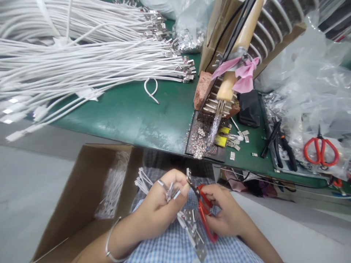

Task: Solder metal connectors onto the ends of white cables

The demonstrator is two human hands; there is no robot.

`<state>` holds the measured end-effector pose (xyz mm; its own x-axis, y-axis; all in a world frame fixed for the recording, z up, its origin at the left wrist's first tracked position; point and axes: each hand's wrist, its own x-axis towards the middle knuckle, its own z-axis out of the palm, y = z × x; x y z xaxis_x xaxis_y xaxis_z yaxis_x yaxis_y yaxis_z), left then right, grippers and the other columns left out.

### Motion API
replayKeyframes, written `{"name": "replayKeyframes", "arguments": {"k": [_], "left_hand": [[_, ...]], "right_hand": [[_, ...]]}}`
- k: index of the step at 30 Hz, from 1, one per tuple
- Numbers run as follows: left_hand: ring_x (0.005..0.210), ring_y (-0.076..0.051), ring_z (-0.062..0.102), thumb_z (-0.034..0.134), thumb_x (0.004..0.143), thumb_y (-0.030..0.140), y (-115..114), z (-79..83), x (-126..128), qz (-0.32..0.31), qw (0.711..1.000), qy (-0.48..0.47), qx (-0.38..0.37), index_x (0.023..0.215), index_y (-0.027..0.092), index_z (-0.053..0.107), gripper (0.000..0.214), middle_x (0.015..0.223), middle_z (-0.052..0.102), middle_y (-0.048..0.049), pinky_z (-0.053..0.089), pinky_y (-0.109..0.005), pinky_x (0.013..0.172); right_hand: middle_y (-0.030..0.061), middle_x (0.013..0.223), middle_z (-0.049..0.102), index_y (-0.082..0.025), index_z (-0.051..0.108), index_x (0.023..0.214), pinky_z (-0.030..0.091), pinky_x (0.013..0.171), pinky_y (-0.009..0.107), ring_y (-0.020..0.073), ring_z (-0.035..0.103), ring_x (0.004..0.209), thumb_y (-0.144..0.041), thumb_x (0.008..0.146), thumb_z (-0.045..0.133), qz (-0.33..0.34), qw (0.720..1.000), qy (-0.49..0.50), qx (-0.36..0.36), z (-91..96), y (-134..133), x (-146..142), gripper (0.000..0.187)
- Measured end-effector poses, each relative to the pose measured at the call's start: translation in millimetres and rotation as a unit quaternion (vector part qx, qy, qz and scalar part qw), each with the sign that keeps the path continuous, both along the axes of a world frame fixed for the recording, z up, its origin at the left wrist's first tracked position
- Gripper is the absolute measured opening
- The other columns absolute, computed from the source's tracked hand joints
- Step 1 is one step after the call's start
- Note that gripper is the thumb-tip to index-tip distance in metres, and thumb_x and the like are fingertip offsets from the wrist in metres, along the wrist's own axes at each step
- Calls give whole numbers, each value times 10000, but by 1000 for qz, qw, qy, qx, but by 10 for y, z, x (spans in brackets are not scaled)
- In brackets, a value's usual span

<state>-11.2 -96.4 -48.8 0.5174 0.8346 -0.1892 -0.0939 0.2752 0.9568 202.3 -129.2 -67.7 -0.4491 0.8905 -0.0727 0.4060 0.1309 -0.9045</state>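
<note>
My left hand (167, 204) is closed around several small metal connectors (172, 191), above my lap. A bunch of white cable ends (143, 181) shows behind that hand. My right hand (226, 212) grips the red handles of a pair of scissors (204, 212). Their dark blades reach to my left fingertips, where a single metal connector (188, 173) sticks up; whether the blades touch it I cannot tell. More connectors on white cables (193, 230) lie over the blue checked cloth (159, 248) on my lap.
White cables (109, 60) cover the green table (123, 113) at the left. A soldering iron (226, 86) with a pink ribbon leans by a brick (202, 89). Red scissors (320, 151) and pliers (285, 149) lie right. A cardboard box (74, 182) stands below left.
</note>
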Motion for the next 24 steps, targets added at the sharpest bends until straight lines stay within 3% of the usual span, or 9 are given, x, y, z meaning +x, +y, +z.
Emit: {"name": "replayKeyframes", "arguments": {"k": [6, 10, 12, 14, 16, 18, 19, 22, 24], "left_hand": [[524, -80, 367, 475, 1025, 354, 1, 58, -19, 26, 1000, -6, 2, 882, 201, 489, 210, 621, 409, 75, 308, -197, 489], [550, -81, 375, 489, 1015, 319, 21, 78, -18, 28, 999, 24, 35, 832, 192, 488, 223, 642, 427, 66, 318, -195, 515], [564, -82, 381, 508, 1005, 325, 27, 77, -22, 37, 998, 36, 42, 802, 186, 490, 246, 649, 434, 59, 322, -193, 525], [556, -82, 379, 536, 991, 361, 26, 67, -36, 47, 998, 34, 22, 798, 183, 511, 264, 643, 431, 56, 317, -187, 507], [514, -78, 378, 558, 974, 424, 23, 47, -55, 44, 998, 15, -40, 826, 185, 538, 283, 614, 430, 59, 304, -180, 465], [448, -69, 360, 586, 943, 496, 24, 17, -70, 27, 991, -27, -126, 852, 190, 551, 321, 568, 424, 69, 289, -173, 414], [414, -62, 342, 609, 922, 522, 27, -1, -71, 17, 985, -52, -161, 847, 190, 554, 344, 540, 417, 76, 282, -170, 391], [343, -42, 289, 696, 849, 543, 42, -55, -39, 23, 972, -114, -205, 778, 176, 572, 394, 464, 387, 94, 256, -166, 341], [323, -37, 295, 752, 794, 538, 46, -82, 7, 69, 966, -132, -210, 706, 167, 563, 425, 429, 402, 89, 241, -162, 324]], "right_hand": [[-78, 619, 469, -227, 507, 991, 378, 481, 188, 89, 416, 509, -284, 825, 670, 4, 984, 133, -116, -35, -23, -37, 239], [-114, 583, 386, -238, 474, 976, 264, 403, 154, 49, 281, 434, -460, 822, 708, 32, 939, 244, -242, -33, -67, -30, 357], [-112, 578, 398, -241, 473, 976, 268, 391, 157, 49, 284, 416, -501, 824, 692, 47, 933, 254, -251, -31, -57, -21, 373], [-85, 593, 471, -235, 498, 1000, 342, 431, 183, 79, 385, 440, -408, 846, 670, 39, 971, 179, -154, -30, -11, -16, 288], [-38, 646, 574, -227, 524, 1044, 421, 521, 235, 125, 498, 511, -261, 839, 626, 14, 998, 56, 20, -34, 52, -23, 232], [-14, 678, 624, -224, 531, 1075, 446, 583, 274, 153, 540, 544, -188, 805, 586, -11, 987, -33, 159, -45, 103, -52, 278], [-16, 667, 624, -227, 531, 1070, 443, 583, 277, 157, 540, 536, -181, 791, 577, -19, 980, -48, 192, -54, 115, -75, 286], [-31, 637, 612, -237, 520, 1044, 436, 551, 264, 154, 536, 513, -181, 781, 570, -37, 982, -27, 184, -98, 98, -180, 274], [-31, 645, 618, -239, 506, 1035, 445, 545, 261, 150, 549, 514, -182, 782, 577, -44, 989, 9, 137, -146, 58, -266, 269]]}}
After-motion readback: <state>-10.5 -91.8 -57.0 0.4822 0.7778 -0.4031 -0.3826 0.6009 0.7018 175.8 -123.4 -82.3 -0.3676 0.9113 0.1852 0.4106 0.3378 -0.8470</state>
